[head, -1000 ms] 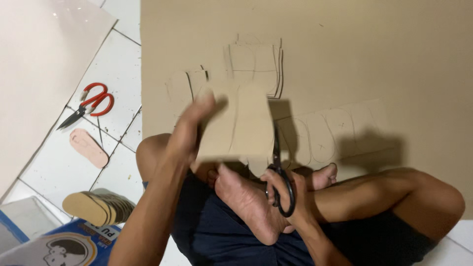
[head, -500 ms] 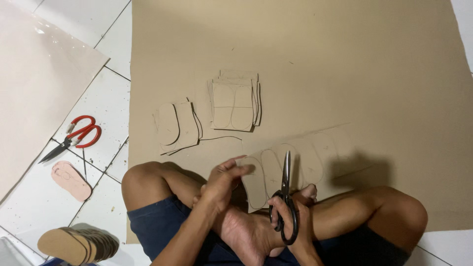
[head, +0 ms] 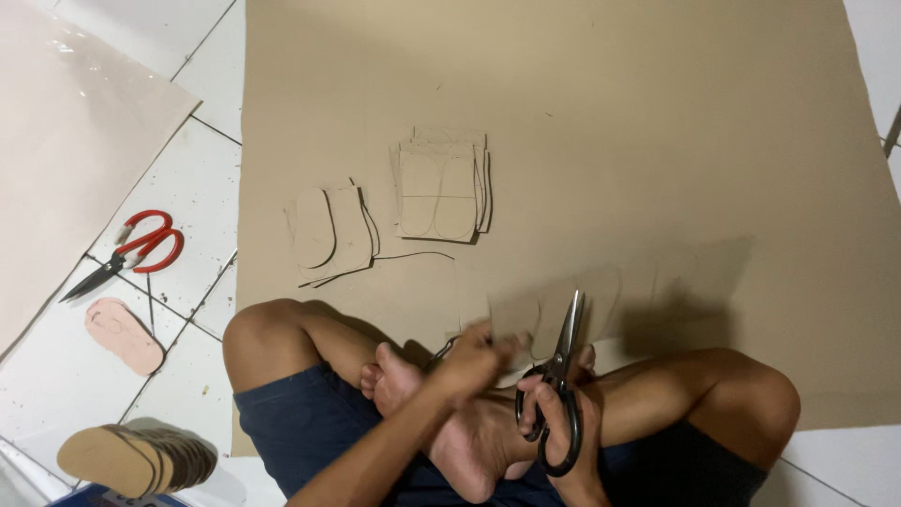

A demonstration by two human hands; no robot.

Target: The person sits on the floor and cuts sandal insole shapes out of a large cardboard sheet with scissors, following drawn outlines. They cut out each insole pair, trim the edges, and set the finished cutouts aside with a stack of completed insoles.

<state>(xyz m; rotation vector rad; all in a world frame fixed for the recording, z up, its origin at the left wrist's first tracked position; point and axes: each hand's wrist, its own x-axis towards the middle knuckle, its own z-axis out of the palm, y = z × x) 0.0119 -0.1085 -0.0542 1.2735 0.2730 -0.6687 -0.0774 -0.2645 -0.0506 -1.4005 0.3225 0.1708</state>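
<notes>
Sitting cross-legged on the near edge of a large tan cardboard sheet (head: 582, 84), the person works with both hands over bare feet. The right hand (head: 563, 422) has its fingers curled through the loops of one pair of black scissors (head: 560, 385), gripping them firmly; the blades point up and away from the body, nearly closed, their tip over the sheet's near edge. The left hand (head: 474, 361) reaches across just beside the scissors, fingers bent and slightly blurred; whether it pinches anything cannot be told, though it lies at the edge of the sheet where faint sole-shaped outlines (head: 582, 300) are drawn.

Farther out on the sheet lie two small piles of cut cardboard pieces. The stack of squarish pieces (head: 441, 188) has two sole outlines drawn side by side on its top piece. To its left, near the sheet's edge, a smaller pile (head: 328, 230) shows one rounded sole shape on top.

On the white tiled floor (head: 188, 188) to the left lies a second pair of scissors, red-handled (head: 131, 252), closed, well apart from the hands. Just below them lies one pink sole-shaped template (head: 122, 335). At the lower left corner is one fanned stack of tan cut-out soles (head: 131, 458); their number is too overlapped to count. A pale pink sheet (head: 66, 141) covers the floor at upper left.
</notes>
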